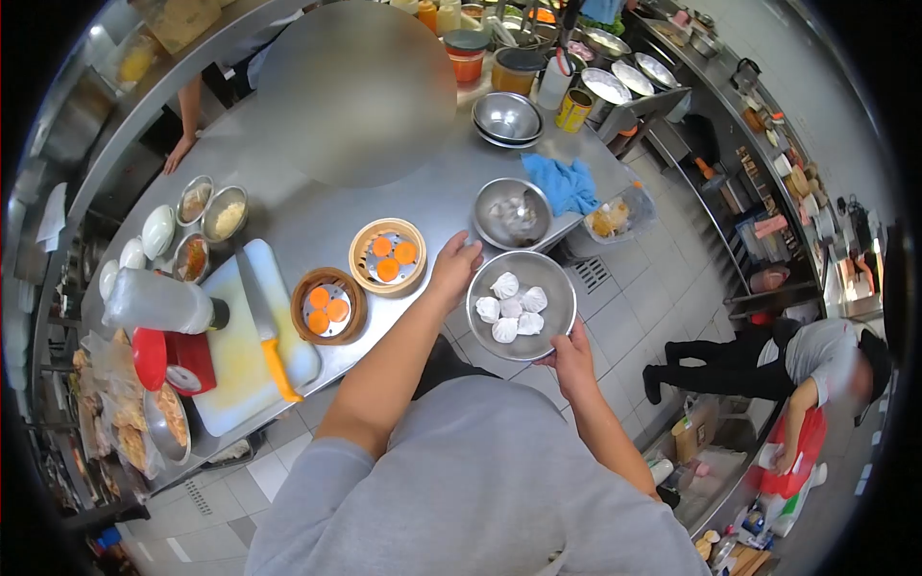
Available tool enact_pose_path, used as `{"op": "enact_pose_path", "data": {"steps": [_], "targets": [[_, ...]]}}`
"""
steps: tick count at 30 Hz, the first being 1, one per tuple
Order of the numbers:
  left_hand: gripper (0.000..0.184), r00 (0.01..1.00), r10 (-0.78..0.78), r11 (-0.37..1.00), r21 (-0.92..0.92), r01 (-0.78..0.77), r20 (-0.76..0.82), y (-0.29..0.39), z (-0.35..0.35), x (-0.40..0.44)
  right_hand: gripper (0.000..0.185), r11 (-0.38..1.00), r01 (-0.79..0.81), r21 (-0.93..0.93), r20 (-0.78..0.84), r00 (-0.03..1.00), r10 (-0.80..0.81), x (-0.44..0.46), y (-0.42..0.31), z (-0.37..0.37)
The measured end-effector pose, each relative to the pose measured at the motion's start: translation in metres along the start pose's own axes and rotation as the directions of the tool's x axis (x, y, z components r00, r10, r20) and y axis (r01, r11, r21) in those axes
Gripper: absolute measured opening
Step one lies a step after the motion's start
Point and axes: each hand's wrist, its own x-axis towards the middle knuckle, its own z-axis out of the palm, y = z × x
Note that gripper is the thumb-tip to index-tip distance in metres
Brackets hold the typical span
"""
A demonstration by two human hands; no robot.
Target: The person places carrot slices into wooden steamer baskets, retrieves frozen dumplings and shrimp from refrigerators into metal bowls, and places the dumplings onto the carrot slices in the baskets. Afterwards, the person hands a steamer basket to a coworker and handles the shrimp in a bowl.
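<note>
My right hand (573, 362) grips the near rim of a metal bowl (490, 333). Several white pleated dumplings (510, 307) lie inside it. My left hand (455, 271) is by the bowl's upper left rim, its fingers loosely bent and apart; contact with the rim is unclear. On the steel table to the left stand a light bamboo steamer (420, 252) and a darker bamboo steamer (356, 324), each lined with perforated paper bearing three orange round slices. Another metal bowl (512, 213), with translucent contents I cannot make out, sits just beyond the dumplings.
A yellow-handled knife (261, 312) lies on a cutting board (226, 336), near a red scale (178, 362) and a plastic bottle (161, 302). A blue cloth (562, 184) lies at the table's right edge. A co-worker (797, 365) bends at right; another person's hand (180, 151) rests upper left.
</note>
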Motion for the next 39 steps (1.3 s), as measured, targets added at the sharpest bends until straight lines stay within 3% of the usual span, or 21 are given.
{"op": "enact_pose_path", "data": {"steps": [3,4,6,7,8,10,11,12,13,15,16,17,18,20,22,25,31,35,37,38,39], "targets": [[0.052,0.977,0.211,0.857,0.477,-0.196,0.023,0.018,-0.017,0.009,0.057,0.996,-0.079,-0.045,0.055,0.995,0.081,0.046,0.006,0.009],[0.052,0.980,0.200,0.861,0.474,-0.185,0.019,0.021,-0.025,0.009,0.057,0.995,-0.089,-0.049,0.049,0.995,0.092,0.063,0.009,0.014],[0.049,0.883,0.455,0.652,0.632,-0.418,0.114,0.036,-0.024,-0.009,0.055,0.997,-0.073,-0.019,0.083,0.994,0.074,0.094,0.019,0.024],[0.040,0.849,0.509,0.547,0.710,-0.443,0.138,0.043,-0.022,-0.014,0.054,0.992,-0.127,-0.013,0.105,0.986,0.128,0.114,0.027,0.024],[0.040,0.853,0.506,0.549,0.713,-0.435,0.130,0.048,-0.022,-0.017,0.054,0.991,-0.136,-0.013,0.108,0.985,0.137,0.127,0.026,0.027],[0.037,0.748,0.548,0.069,0.871,-0.487,0.375,0.062,-0.023,-0.020,0.053,0.980,-0.196,-0.036,0.233,0.952,0.199,0.153,0.021,0.037],[0.033,0.740,0.525,-0.057,0.885,-0.463,0.421,0.066,-0.019,-0.017,0.053,0.989,-0.119,-0.091,0.234,0.963,0.137,0.161,0.013,0.048],[0.033,0.735,0.539,-0.063,0.890,-0.452,0.411,0.066,-0.016,-0.009,0.053,0.989,-0.114,-0.094,0.253,0.958,0.134,0.166,0.006,0.053],[0.031,0.744,0.515,-0.108,0.893,-0.437,0.426,0.064,-0.013,0.000,0.056,0.891,0.182,-0.416,0.215,0.972,-0.098,0.169,-0.002,0.057],[0.027,0.811,0.408,-0.256,0.905,-0.341,0.420,0.066,-0.006,0.014,0.059,0.603,0.431,-0.672,0.291,0.901,-0.321,0.169,-0.034,0.068],[0.027,0.814,0.423,-0.250,0.915,-0.316,0.397,0.072,0.001,0.017,0.055,0.332,0.580,-0.744,0.383,0.777,-0.500,0.164,-0.059,0.077],[0.029,0.848,0.354,-0.345,0.898,-0.272,0.393,0.079,0.011,0.020,0.051,0.026,0.651,-0.759,0.495,0.603,-0.626,0.166,-0.074,0.083],[0.030,0.881,0.283,-0.439,0.868,-0.233,0.380,0.085,0.018,0.024,0.051,0.027,0.669,-0.743,0.512,0.594,-0.621,0.179,-0.077,0.085],[0.028,0.913,0.199,-0.494,0.841,-0.222,0.358,0.094,0.023,0.037,0.037,-0.264,0.841,-0.473,0.854,0.365,-0.370,0.213,-0.079,0.086],[0.026,0.937,0.116,-0.549,0.808,-0.216,0.329,0.095,0.027,0.046,0.027,-0.303,0.878,-0.371,0.910,0.279,-0.305,0.237,-0.076,0.090],[0.025,0.961,0.100,-0.622,0.770,-0.141,0.257,0.082,0.024,0.060,0.024,-0.368,0.864,-0.343,0.939,0.326,-0.111,0.255,-0.077,0.095],[0.024,0.961,0.206,-0.616,0.787,-0.017,0.182,0.072,0.036,0.050,0.015,-0.434,0.847,-0.306,0.938,0.345,0.013,0.266,-0.078,0.101],[0.024,0.939,0.267,-0.594,0.805,-0.017,0.217,0.071,0.032,0.041,0.016,-0.450,0.856,-0.254,0.954,0.299,0.030,0.277,-0.077,0.109],[0.030,0.929,0.315,-0.520,0.854,-0.003,0.195,0.074,0.026,0.037,0.019,-0.415,0.884,-0.215,0.976,0.189,-0.104,0.280,-0.075,0.110],[0.030,0.928,0.317,-0.521,0.854,-0.002,0.196,0.081,0.027,0.028,0.019,-0.417,0.883,-0.214,0.977,0.187,-0.105,0.280,-0.076,0.110],[0.035,0.912,0.355,-0.403,0.914,-0.051,0.207,0.095,0.031,0.012,0.019,-0.327,0.912,-0.249,0.968,0.228,-0.101,0.279,-0.080,0.110]]}}
